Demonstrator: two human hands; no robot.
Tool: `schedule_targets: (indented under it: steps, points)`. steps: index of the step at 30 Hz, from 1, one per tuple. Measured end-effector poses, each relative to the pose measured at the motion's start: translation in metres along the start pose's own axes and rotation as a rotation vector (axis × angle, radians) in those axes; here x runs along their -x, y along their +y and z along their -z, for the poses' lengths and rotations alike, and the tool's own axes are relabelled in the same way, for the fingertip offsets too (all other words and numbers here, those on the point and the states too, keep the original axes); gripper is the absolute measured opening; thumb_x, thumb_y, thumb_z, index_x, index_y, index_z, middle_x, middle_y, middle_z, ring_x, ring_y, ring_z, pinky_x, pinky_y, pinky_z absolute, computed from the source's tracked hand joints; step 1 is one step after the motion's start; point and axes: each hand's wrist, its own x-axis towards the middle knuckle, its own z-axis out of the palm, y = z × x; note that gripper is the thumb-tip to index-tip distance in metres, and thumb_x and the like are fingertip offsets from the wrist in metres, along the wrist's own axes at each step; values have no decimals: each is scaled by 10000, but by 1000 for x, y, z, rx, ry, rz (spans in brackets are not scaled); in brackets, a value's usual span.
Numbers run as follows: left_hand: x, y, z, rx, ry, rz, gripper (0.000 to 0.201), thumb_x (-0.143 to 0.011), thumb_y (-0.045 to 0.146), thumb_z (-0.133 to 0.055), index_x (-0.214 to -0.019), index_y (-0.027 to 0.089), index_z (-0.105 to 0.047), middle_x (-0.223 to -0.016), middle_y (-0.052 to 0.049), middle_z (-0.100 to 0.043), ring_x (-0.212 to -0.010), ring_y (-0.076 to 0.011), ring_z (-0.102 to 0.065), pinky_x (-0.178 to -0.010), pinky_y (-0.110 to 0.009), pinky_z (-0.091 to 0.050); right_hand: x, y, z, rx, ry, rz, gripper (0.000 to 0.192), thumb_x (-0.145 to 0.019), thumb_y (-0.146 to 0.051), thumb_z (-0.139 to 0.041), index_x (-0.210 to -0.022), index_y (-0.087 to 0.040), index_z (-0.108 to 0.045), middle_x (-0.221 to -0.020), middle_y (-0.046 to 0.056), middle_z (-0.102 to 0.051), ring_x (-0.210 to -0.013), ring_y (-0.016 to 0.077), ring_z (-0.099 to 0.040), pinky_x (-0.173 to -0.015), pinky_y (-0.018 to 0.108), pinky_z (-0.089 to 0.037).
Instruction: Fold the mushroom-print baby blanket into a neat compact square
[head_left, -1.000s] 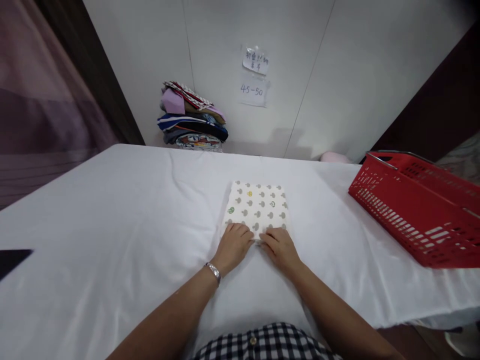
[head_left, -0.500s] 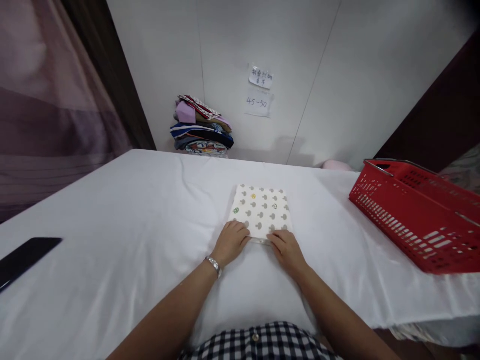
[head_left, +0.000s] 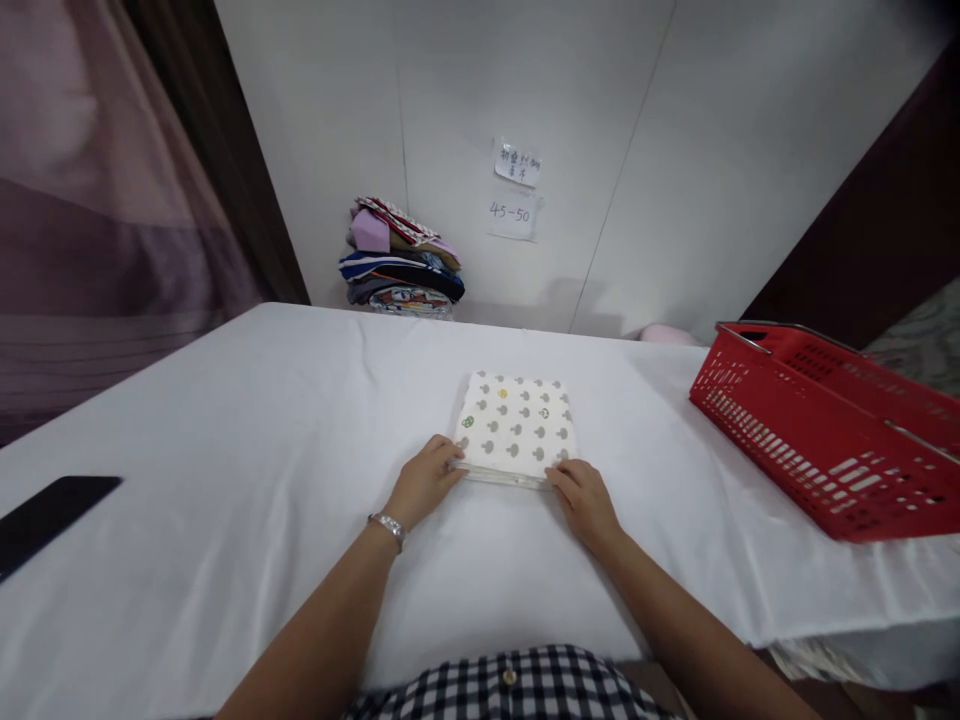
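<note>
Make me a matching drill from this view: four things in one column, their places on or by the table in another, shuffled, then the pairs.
Things:
1. folded cloth
2. red basket
3. phone
4. clothes pile

Places:
A. far side, against the wall
B. table's left edge
C. table's right end
D. table's middle, a hand at each near corner

Pairs: 1-D, 2-C, 3-B, 4-A
</note>
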Motion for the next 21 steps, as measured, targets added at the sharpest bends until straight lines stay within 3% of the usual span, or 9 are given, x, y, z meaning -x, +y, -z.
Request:
schedule_targets:
  steps: [5,10,21]
  points:
    - [2,9,-15,73,-30,-22,97,-784,254,-542,-872,223,-569,-918,7,-526,-602,-91,-504,-598,-258,-458,-1,26,3,75,-23,36,250,-862,-117,-474,-1019,-207,-647,-976,77,-624,-914,214,-529,-773,351,-422]
    - [7,22,-31,148,-109,-63,123,-792,254,-554,-911,236,-583,-946,9,-525,-636,-89,-525,-630,-252,-464,1,56,7,108,-24,-44,270,-846,-107,-439,-993,-175,-656,-949,86,-626,-902,215,-533,-785,358,-411]
    - [9,20,-28,164,-48,20,138,-783,304,-586,-896,225,-592,-850,21,-529,-639,-97,-499,-638,-250,-443,13,42,15,40,-92,-112,368,-824,-126,-449,-1173,-167,-561,-1103,123,-583,-1039,252,-508,-875,422,-405]
